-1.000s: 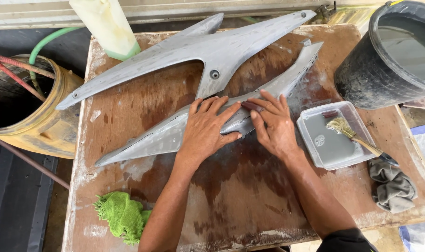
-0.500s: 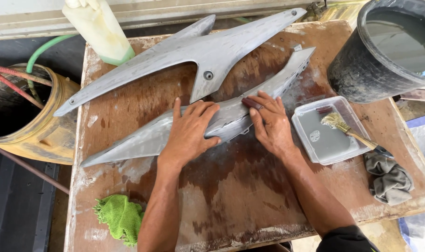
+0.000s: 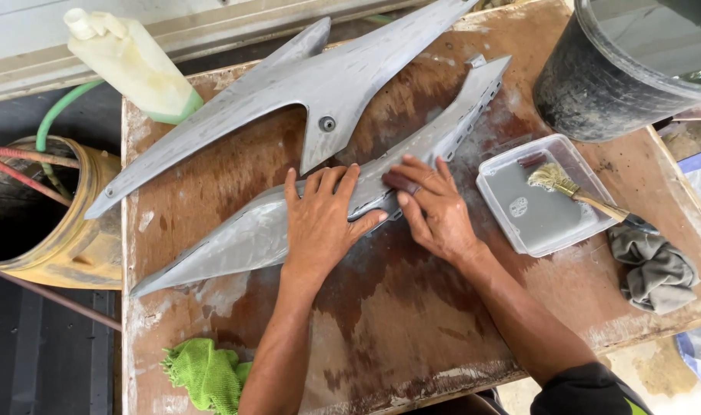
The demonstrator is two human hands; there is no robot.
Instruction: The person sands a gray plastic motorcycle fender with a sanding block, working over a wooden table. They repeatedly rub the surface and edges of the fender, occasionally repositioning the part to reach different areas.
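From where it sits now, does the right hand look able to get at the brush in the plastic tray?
Probably yes. The right hand rests on the grey panel, and the brush lies across the clear tray just to its right. Only bare wet board lies between them, with the brush handle uncovered.

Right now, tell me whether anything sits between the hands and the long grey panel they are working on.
Only one thing: a small dark pad lies under the right hand's fingertips, against the near grey panel. The left hand rests flat on the panel, bare.
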